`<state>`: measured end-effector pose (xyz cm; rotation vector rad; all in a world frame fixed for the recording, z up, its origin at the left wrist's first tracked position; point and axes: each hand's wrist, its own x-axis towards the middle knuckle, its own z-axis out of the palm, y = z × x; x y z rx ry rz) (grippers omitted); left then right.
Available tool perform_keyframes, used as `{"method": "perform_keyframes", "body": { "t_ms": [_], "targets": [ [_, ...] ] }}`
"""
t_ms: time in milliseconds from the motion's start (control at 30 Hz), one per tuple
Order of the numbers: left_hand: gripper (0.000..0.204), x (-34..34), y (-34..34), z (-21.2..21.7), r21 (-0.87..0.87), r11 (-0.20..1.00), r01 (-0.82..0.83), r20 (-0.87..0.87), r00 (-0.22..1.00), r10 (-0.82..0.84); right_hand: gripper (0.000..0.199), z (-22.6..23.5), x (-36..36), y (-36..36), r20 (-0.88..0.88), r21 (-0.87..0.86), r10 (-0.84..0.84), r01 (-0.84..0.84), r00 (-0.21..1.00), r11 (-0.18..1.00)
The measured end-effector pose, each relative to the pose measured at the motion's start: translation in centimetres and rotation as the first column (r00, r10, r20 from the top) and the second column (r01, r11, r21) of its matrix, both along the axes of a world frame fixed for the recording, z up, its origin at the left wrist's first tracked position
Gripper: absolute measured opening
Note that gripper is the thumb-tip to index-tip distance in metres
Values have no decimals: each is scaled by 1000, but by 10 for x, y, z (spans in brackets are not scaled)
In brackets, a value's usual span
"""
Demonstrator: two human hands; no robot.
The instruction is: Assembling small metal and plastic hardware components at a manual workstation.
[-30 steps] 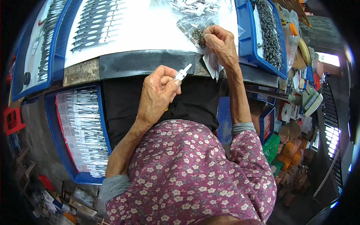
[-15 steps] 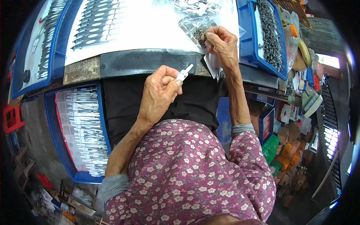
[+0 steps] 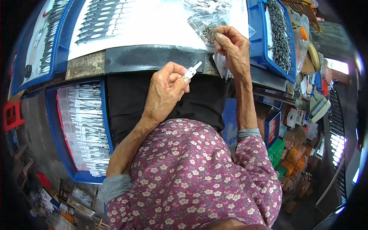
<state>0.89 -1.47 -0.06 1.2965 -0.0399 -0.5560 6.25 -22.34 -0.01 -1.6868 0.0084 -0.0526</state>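
Note:
My left hand (image 3: 168, 86) pinches a small white plastic part (image 3: 191, 71) with a narrow tip and dark holes, held just in front of the table edge. My right hand (image 3: 232, 44) is closed, thumb against fingertips, beside a clear plastic bag of small metal screws or rivets (image 3: 207, 35). Whatever sits between those right fingertips is too small to make out. Beyond the bag lies a pile of white parts (image 3: 209, 5) in clear plastic. Flat dark and white pieces (image 3: 100, 21) stand in a row on the white sheet (image 3: 153, 25) at the left.
A blue tray of small black parts (image 3: 279, 36) stands at the right, another blue tray of long dark pieces (image 3: 48, 42) at the far left. Below the table, a blue crate (image 3: 51, 126) holds many white and metal pieces. A dark strip (image 3: 153, 58) covers the table's front edge.
My right hand has shifted slightly right and drawn a little away from the screws. My left hand still holds the white part, a touch further right. The whole view has shifted slightly.

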Motion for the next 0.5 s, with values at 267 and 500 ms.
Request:
{"method": "perform_keyframes", "body": {
  "t_ms": [267, 500],
  "targets": [
    [5, 0, -1, -8, 9, 998, -55, 53, 997, 54, 13, 23, -43, 33, 174, -332, 178, -113, 969, 937],
    [6, -3, -3, -14, 98, 990, -101, 152, 985, 85, 29, 14, -64, 52, 361, -609, 271, 6, 892, 793]
  ]
}}
